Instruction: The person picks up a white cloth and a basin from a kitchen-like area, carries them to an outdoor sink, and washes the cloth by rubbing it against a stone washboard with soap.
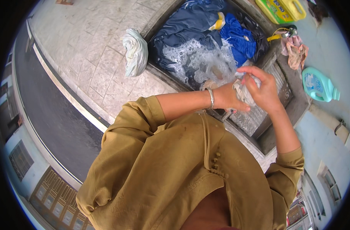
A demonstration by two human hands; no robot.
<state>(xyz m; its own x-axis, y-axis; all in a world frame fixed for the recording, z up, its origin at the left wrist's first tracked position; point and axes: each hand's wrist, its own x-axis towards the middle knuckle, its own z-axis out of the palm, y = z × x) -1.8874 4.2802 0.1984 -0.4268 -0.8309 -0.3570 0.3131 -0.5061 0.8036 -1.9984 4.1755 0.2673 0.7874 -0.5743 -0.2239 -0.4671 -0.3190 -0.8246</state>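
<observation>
A wet, pale cloth is bunched between my two hands, above the ridged washboard slab of a stone wash basin. My left hand, with a silver bangle at its wrist, grips the cloth from the left side. From the right, the fingers of my right hand curl over the same cloth. Just beyond, soapy water fills the basin. Dark blue fabric and a bright blue garment lie soaking in it. My fingers hide part of the cloth.
A twisted white cloth hangs over the basin's left rim. Along the right ledge are a yellow jug, small pink cloths, a metal tap and a turquoise detergent bottle. Paving lies to the left.
</observation>
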